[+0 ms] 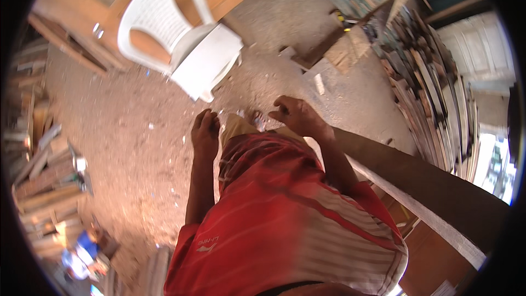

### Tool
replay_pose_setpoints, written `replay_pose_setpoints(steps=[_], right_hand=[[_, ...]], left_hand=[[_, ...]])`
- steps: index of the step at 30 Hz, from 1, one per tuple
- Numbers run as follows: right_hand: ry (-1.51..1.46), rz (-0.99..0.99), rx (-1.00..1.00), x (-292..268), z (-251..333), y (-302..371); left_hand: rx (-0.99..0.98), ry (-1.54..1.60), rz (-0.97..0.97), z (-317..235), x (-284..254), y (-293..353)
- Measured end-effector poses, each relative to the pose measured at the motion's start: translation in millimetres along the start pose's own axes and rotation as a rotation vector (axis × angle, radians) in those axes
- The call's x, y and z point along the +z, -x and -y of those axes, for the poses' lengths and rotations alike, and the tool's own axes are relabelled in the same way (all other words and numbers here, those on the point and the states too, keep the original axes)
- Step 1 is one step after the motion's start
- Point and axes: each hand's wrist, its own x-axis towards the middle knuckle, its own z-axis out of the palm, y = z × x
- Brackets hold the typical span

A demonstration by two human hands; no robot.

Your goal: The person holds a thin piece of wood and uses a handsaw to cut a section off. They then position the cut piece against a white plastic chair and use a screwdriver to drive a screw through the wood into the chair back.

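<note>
From the white plastic chair (181,44) on the sawdust floor (137,131), I'd keep my empty, loosely curled left hand (205,131) low, and steady my right hand (298,116), fingers half-curled holding nothing, beside the long dark plank (427,183).

Woodworking shop: stacked planks (433,77), sawdust floor (137,126)

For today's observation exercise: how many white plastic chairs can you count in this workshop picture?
1. The white plastic chair lies tipped on the dusty floor, ahead of the left hand and right hand. Others could be hidden behind the stacked planks.
</note>
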Motion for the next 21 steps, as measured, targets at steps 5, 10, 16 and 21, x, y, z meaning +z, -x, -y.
replay_pose_setpoints(steps=[5, 10, 16, 21], right_hand=[[-0.021, -0.178, 0.200, -55.3, -18.8, 2.6], [-0.056, -0.295, 0.336, -82.5, -41.0, -20.3], [-0.041, -0.291, 0.337, -93.1, -65.0, -100.2], [-0.077, -0.212, 0.372, -114.3, -102.6, -183.6]], left_hand=[[-0.447, 0.588, 0.103, -38.6, 56.7, -62.6], [-0.513, 0.525, 0.201, -50.7, 99.4, -116.5], [-0.116, 0.169, 0.325, -20.0, 112.8, -202.9], [0.257, -0.443, 0.084, -17.8, 112.2, -277.1]])
